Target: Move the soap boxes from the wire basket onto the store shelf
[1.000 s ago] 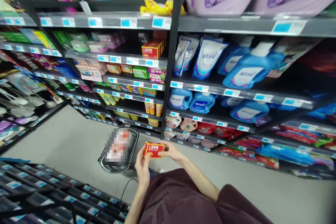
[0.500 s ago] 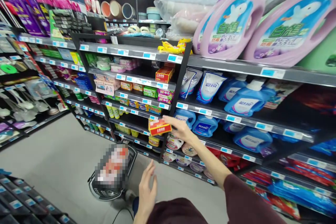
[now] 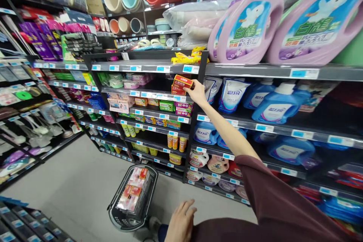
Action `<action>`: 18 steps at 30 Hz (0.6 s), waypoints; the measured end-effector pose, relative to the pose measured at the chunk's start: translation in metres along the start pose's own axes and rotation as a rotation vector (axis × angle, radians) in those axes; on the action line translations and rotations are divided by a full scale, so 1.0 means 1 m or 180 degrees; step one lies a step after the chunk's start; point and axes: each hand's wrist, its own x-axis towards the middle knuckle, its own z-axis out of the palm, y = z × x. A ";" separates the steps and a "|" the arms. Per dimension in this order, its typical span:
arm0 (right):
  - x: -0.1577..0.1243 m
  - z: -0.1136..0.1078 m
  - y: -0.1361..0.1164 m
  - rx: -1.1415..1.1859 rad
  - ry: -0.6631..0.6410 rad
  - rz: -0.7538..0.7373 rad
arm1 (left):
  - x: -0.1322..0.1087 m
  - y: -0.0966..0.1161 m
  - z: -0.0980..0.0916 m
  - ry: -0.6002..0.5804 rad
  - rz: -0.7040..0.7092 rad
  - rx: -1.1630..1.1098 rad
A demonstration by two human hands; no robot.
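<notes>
My right hand point(image 3: 196, 92) is stretched out to a shelf and grips a small red and yellow soap box point(image 3: 182, 82) by its right end. The box is at the shelf's front, against other red boxes of the same look point(image 3: 177, 91); whether it rests on them I cannot tell. Below, near my body, my left hand point(image 3: 181, 219) hangs with its fingers apart and nothing in it. On the floor to its left stands a black shopping basket point(image 3: 113, 217) with several red and white packs point(image 3: 133, 189) inside.
Blue detergent bottles point(image 3: 276, 106) and large purple bottles point(image 3: 249, 26) fill the shelves to the right. Yellow packets point(image 3: 187, 57) lie on the shelf above my right hand. Another shelf unit point(image 3: 25, 219) stands at lower left, with grey floor point(image 3: 76, 181) between.
My right hand has moved up and forward, carrying the soap box from in front of the lower shelves to the red boxes. My left hand has shifted down and right.
</notes>
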 end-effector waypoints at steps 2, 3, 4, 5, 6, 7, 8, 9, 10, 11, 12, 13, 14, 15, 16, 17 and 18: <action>0.014 0.005 0.002 -0.0221 -0.0035 0.0058 | -0.001 -0.003 0.001 -0.0062 -0.0037 0.0023; 0.020 0.008 0.004 -0.0324 -0.0075 0.0086 | -0.002 -0.004 0.001 -0.0099 -0.0050 0.0034; 0.025 0.011 0.006 -0.0413 -0.0120 0.0105 | -0.002 -0.005 0.001 -0.0139 -0.0062 0.0044; 0.030 0.015 0.010 -0.0486 -0.0160 0.0109 | -0.003 -0.006 0.000 -0.0183 -0.0075 0.0048; 0.035 0.019 0.014 -0.0546 -0.0184 0.0102 | -0.003 -0.007 0.000 -0.0237 -0.0091 0.0046; 0.040 0.023 0.018 -0.0599 -0.0186 0.0090 | -0.004 -0.008 -0.001 -0.0293 -0.0118 0.0038; 0.046 0.028 0.024 -0.0649 -0.0177 0.0086 | -0.004 -0.009 -0.002 -0.0362 -0.0151 0.0018; 0.052 0.033 0.031 -0.0697 -0.0169 0.0094 | -0.005 -0.009 -0.004 -0.0437 -0.0191 -0.0011; 0.060 0.039 0.038 -0.0751 -0.0170 0.0115 | -0.005 -0.009 -0.005 -0.0514 -0.0242 -0.0046; 0.068 0.044 0.046 -0.0812 -0.0185 0.0142 | -0.005 -0.009 -0.007 -0.0582 -0.0298 -0.0082; 0.078 0.049 0.054 -0.0873 -0.0222 0.0163 | -0.006 -0.010 -0.008 -0.0642 -0.0349 -0.0117; 0.088 0.054 0.063 -0.0928 -0.0277 0.0167 | -0.006 -0.010 -0.009 -0.0695 -0.0388 -0.0150; 0.099 0.058 0.073 -0.0973 -0.0346 0.0156 | -0.006 -0.011 -0.010 -0.0733 -0.0424 -0.0181; 0.110 0.062 0.082 -0.1019 -0.0424 0.0148 | -0.007 -0.013 -0.010 -0.0759 -0.0464 -0.0206; 0.120 0.064 0.090 -0.1075 -0.0496 0.0149 | -0.007 -0.015 -0.009 -0.0780 -0.0508 -0.0228; 0.130 0.067 0.098 -0.1127 -0.0540 0.0104 | -0.008 -0.018 -0.008 -0.0795 -0.0553 -0.0254; 0.139 0.069 0.105 -0.1177 -0.0559 0.0028 | -0.009 -0.022 -0.007 -0.0802 -0.0604 -0.0285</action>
